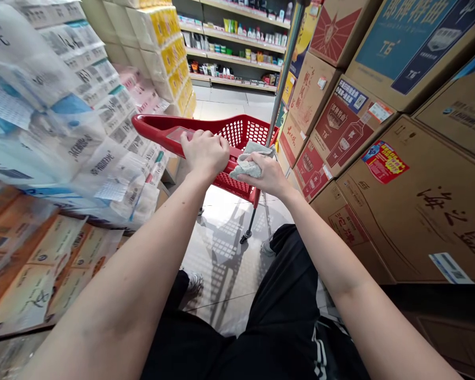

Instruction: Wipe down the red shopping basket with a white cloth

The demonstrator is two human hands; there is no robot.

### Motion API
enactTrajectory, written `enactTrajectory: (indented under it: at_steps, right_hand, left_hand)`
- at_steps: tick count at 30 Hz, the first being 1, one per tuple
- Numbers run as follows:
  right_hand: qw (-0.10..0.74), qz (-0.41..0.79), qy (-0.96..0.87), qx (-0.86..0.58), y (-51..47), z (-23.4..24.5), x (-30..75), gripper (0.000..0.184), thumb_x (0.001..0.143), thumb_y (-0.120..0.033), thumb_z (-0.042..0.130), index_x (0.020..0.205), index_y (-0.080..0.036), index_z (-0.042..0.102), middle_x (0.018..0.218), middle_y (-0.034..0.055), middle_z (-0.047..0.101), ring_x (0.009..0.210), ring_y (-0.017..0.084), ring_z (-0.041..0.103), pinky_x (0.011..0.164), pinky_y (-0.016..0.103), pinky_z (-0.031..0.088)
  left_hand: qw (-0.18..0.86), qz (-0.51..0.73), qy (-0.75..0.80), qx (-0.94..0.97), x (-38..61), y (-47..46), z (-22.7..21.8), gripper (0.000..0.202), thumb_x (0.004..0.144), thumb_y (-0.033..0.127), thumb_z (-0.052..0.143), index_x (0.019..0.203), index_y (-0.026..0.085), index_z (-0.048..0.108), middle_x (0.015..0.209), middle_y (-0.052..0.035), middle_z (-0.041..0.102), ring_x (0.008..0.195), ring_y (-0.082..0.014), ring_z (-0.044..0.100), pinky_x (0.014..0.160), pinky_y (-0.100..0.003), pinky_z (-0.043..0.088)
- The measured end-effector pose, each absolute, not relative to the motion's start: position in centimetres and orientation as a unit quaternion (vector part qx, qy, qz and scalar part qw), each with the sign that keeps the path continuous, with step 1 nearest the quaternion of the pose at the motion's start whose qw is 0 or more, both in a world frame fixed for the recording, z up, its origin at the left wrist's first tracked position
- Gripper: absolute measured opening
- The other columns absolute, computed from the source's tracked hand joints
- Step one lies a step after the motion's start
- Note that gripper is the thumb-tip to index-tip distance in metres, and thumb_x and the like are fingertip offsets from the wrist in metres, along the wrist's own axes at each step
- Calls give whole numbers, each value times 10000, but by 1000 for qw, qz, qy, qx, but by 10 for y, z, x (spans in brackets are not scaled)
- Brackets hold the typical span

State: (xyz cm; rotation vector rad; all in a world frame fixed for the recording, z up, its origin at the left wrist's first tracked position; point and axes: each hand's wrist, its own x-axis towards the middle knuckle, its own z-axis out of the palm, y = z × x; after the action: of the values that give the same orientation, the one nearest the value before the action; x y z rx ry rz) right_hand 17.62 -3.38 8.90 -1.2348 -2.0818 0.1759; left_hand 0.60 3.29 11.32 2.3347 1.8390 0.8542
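So the red basket [245, 129] is raised off the floor [229, 253], right in the middle of a tight aisle. The left hand [205, 153] is curled shut over the near rim of the basket, fingers wrapped on top. The right hand [267, 174] sits just right of it on the same rim, with a grey cloth [248, 161] bunched up and pinched between thumb and fingers, pressed flat to the plastic.

For a decent wipe, the rim is probably best steadied by that left-hand grip while the cloth is dragged along the edge in one direction, refolded once a side looks grubby. The mesh wall looks flexy, so light pressure is likely enough.

Room-wise it's cramped, tbh. A metal pole [281, 79] is touching or just beside the basket's right corner, and stacked cardboard boxes [419, 211] crowd in right of the basket. Wrapped tissue packs [63, 132] bulge in from its left. Open space is only found beyond the basket, toward the shelves [237, 47], and below it.
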Motion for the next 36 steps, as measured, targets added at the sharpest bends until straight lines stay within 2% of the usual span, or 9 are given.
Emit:
enactTrajectory:
  at_steps: [6,13,16,21,24,27,30,32,36]
  right_hand:
    - [418,108,-775,-462,-27,81,180,436,917,-608,424,876,-208,595,855,23,667,782,153,601,754,299,454]
    - [499,115,-733,-447,-13,71,183,437,907,-596,444,794,-207,608,823,20,663,796,149,612,787,298,473]
    - [522,132,-708,-456,-12,69,187,470,906,-607,435,751,-202,616,766,12,651,752,139,603,749,285,480]
    - [532,171,-677,-479,-14,71,201,531,897,-648,415,730,-206,656,712,9,649,726,139,604,719,280,487]
    - [526,194,-688,-462,-12,75,217,527,877,-661,448,762,-206,687,757,16,680,749,151,625,743,294,500]
    - [490,196,-718,-453,-11,81,234,538,866,-673,460,816,-198,706,821,25,705,797,166,643,772,304,506]
    - [438,150,-759,-458,-16,85,241,534,904,-639,426,823,-190,703,824,31,706,779,164,640,766,303,500]
    - [417,76,-769,-478,-24,83,235,515,943,-590,383,864,-192,700,869,44,711,817,174,640,808,319,491]
    - [386,-88,-762,-513,-47,70,209,426,969,-486,390,1123,-191,657,1068,91,694,1054,227,596,997,390,419]
  left_hand:
    - [-2,275,589,760,6,31,110,545,917,347,199,1078,185,694,1201,-130,639,1222,-336,449,1106,-544,105]
    - [-13,261,577,774,11,30,111,514,907,357,246,1127,222,691,1180,-109,651,1224,-341,447,1097,-560,108]
    - [-14,254,564,786,14,28,110,513,899,372,269,1158,220,685,1180,-108,649,1234,-342,437,1093,-543,134]
    - [-9,217,516,828,7,33,115,530,899,441,274,1124,216,699,1169,-111,656,1204,-325,458,1048,-484,236]
    - [2,179,488,854,0,43,121,553,905,495,259,1034,220,721,1062,-108,694,1120,-308,516,975,-446,318]
    - [3,168,499,850,0,50,124,585,914,501,230,949,200,732,978,-119,704,1049,-300,561,930,-429,346]
    - [-12,175,516,838,5,48,119,601,924,475,203,938,192,733,962,-118,707,1025,-294,583,939,-431,334]
    - [-17,184,531,827,8,44,116,613,927,458,189,954,179,734,962,-123,707,1030,-297,586,953,-439,322]
    - [-16,199,555,807,10,40,113,622,924,425,179,985,145,730,977,-144,702,1052,-308,579,970,-460,306]
